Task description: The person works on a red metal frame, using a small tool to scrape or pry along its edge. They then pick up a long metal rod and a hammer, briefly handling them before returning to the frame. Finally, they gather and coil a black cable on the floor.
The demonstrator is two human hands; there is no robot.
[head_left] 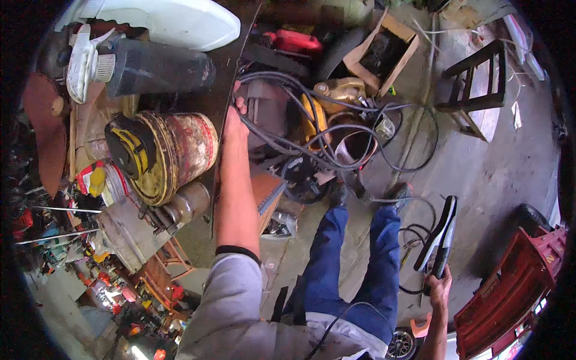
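My left arm reaches forward along the table's edge, and my left hand [237, 117] is closed round loops of dark cable [288, 141]. The loops spread right over the clutter on the floor, and a strand trails toward my right side. Low on the right, my right hand [441, 286] grips the lower end of a long black tool [438, 237] with a pale flat strip along it. Its exact kind does not show clearly. Cable passes close to the tool's lower end; whether it joins there I cannot tell.
On the table stand a stained bucket [195, 141], a dark spray bottle [159, 67] and a white plastic piece [180, 21]. An open cardboard box [399, 45] and a yellow machine [342, 93] are ahead. A dark frame [477, 78] and a red metal body [510, 294] lie rightward.
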